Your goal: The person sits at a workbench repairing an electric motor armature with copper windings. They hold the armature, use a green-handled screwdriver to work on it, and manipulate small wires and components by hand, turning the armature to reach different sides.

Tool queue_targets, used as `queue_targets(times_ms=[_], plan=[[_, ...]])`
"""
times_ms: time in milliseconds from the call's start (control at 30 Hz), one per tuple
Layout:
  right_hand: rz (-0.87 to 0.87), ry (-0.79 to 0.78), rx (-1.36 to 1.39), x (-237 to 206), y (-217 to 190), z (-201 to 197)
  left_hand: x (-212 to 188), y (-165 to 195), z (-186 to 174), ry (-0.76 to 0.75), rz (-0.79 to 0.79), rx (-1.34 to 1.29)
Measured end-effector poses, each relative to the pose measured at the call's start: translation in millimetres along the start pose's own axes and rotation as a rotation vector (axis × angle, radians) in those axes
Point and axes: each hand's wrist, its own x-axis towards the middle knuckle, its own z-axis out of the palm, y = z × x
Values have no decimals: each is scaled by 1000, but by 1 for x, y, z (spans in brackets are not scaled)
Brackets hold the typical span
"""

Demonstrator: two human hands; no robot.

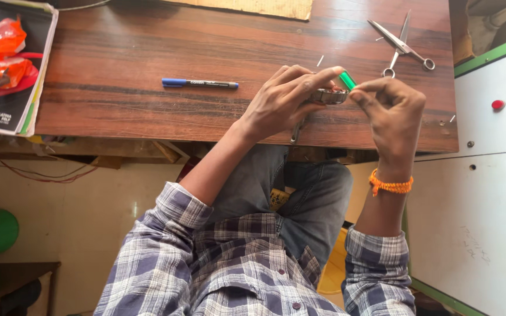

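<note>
Honestly, hidden: from the head view I can't make out the small metal piece well; fingers cover most of it, and a thin metal strip hangs from it over the table edge.
Cut off: the magazine with orange plastic bags on it runs out of frame at left.
Surface: I see a dark wooden table, with a blue-capped marker lying well left of the hands and steel scissors open near the far right corner.
Room: white cabinet at right, pale tiled floor below.
Left hand: curled around the metal piece, forefinger stretched across its top.
Right hand: pinches a small green tool (bright, stubby) against the piece; orange bracelet on the wrist.
</note>
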Motion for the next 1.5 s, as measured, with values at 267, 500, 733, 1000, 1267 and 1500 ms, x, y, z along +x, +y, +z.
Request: queue_targets(times_ms=[267, 500, 733, 1000, 1267, 1500], plan=[[-40, -39, -3, -32, -4, 29, -3, 7, 3, 73, -52, -5], [-32, 155, -103, -46, 29, 51, -1, 2, -11, -68, 111, 123], [-147, 153, -22, -68, 55, 69, -11, 6, -6, 37, 317, 411], [-180, 181, 6, -82, 47, 38, -11, 14, -5, 64, 315, 467], [-370, 108, -113, -45, -11, 18, -13, 25, 8, 244, 113, 220], [-341, -61, -211, 21, -33, 48, -19, 26, 7, 368, -116, 77]])
